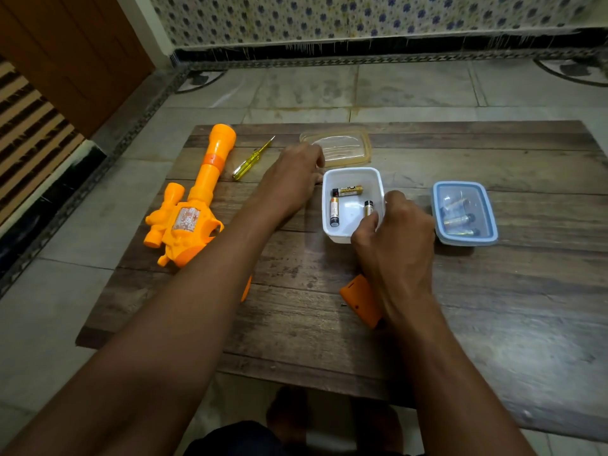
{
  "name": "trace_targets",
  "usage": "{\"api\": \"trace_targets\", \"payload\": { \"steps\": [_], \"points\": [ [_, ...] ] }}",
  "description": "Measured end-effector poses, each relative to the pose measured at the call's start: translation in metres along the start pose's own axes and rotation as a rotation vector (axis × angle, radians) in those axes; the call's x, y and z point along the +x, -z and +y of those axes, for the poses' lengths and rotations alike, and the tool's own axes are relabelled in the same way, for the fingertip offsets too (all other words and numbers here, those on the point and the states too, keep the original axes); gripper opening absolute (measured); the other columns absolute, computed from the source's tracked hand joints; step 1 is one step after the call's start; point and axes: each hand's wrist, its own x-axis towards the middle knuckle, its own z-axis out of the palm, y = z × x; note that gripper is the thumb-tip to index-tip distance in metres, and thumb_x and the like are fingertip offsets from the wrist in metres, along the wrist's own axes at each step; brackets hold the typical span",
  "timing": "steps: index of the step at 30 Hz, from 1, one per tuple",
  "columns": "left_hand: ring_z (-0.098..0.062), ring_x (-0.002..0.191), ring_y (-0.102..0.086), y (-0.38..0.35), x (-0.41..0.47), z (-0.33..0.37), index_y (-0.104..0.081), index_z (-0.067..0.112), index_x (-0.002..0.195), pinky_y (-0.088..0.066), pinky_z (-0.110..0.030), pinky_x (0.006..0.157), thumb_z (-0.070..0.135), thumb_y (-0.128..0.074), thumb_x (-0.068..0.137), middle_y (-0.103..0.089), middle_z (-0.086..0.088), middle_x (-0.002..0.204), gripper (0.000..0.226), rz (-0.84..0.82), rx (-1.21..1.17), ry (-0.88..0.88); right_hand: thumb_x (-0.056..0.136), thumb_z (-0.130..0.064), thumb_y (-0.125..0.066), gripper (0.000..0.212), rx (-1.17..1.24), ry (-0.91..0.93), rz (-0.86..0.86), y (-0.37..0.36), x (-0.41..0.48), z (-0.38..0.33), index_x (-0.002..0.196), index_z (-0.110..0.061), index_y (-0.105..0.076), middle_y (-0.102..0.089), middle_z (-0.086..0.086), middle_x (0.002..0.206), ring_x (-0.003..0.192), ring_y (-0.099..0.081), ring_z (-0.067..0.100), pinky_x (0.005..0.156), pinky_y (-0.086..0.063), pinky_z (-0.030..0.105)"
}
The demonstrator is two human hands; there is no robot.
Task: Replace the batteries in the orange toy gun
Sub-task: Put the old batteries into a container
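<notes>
1. Head view: gun [194, 205] lies on its side at the left of the table [493, 307], barrel pointing away; its grip runs under the left forearm, so the battery bay is hidden.
2. Cover [360, 299] lies loose near the table's front, partly under the right wrist; screw [343, 304] just beside it; screwdriver [252, 158] lies between gun and lid [342, 149]; bay judged open on this evidence.
3. Tub [352, 172] stands open mid-table, the clear lid just behind it; two cells [334, 212] lie loose toward its left wall; a third, the battery [368, 207], sits by its right wall.
4. Right hand [394, 238]: thumb and fingers [368, 225] pinch the battery's near end; whether it is off the tub floor, cannot tell.
5. Left hand [292, 179]: lies against the tub's far-left corner; fingertips hidden, so gripping or merely steadying, cannot tell.
6. Box [465, 212] at right, sealed, well apart from the tub; more cells show through its top.
7. Judgement: step in hand is the cell exchange at the tub; fresh one being taken or spent one being dropped, not decidable here.
8. Next move, if fresh: carry the battery to the gun's grip; clear the left forearm off it; match polarity before seating; mind the screw, which could roll off.
</notes>
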Motion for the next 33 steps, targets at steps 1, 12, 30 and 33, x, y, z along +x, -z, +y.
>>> {"api": "trace_targets", "payload": {
  "steps": [1,12,30,33],
  "points": [
    [-0.022,0.096,-0.054,-0.001,0.000,0.003,-0.057,0.019,0.102,-0.048,-0.039,0.073,0.010,-0.063,0.093,-0.054,0.004,0.099,0.014,0.022,0.014,0.002,0.092,-0.016,-0.060,0.026,0.004,-0.001,0.002,0.000,0.000,0.000,0.112,0.000,-0.063,-0.068,0.018,0.102,0.090,-0.065,0.031,0.067,-0.047,0.032],
    [-0.027,0.094,-0.054,-0.014,0.017,0.013,-0.055,0.012,0.100,-0.049,-0.042,0.071,0.015,-0.050,0.096,-0.051,-0.006,0.107,0.007,0.065,0.097,0.115,0.086,-0.004,-0.063,0.008,-0.032,-0.032,0.125,0.001,0.002,-0.002,0.086,0.003,-0.061,-0.067,0.026,0.076,0.068,-0.064,0.043,0.059,-0.033,0.031],
    [-0.023,0.095,-0.057,0.037,-0.001,0.021,-0.060,0.007,0.097,-0.040,-0.029,0.073,0.006,-0.063,0.097,-0.058,-0.008,0.106,0.003,0.186,-0.078,0.192,0.090,-0.016,-0.064,0.019,-0.007,0.032,0.235,0.008,0.000,0.004,0.096,0.003,-0.065,-0.067,0.023,0.087,0.074,-0.064,0.041,0.061,-0.035,0.030],
    [-0.008,0.082,-0.057,0.070,-0.020,0.039,-0.061,0.014,0.088,-0.040,-0.021,0.068,0.017,-0.061,0.101,-0.063,0.004,0.089,0.013,0.228,-0.389,0.297,0.088,-0.014,-0.065,0.023,0.024,0.048,0.282,0.009,0.002,0.007,0.102,0.004,-0.067,-0.068,0.023,0.089,0.077,-0.066,0.040,0.061,-0.040,0.031]
  ]
}}
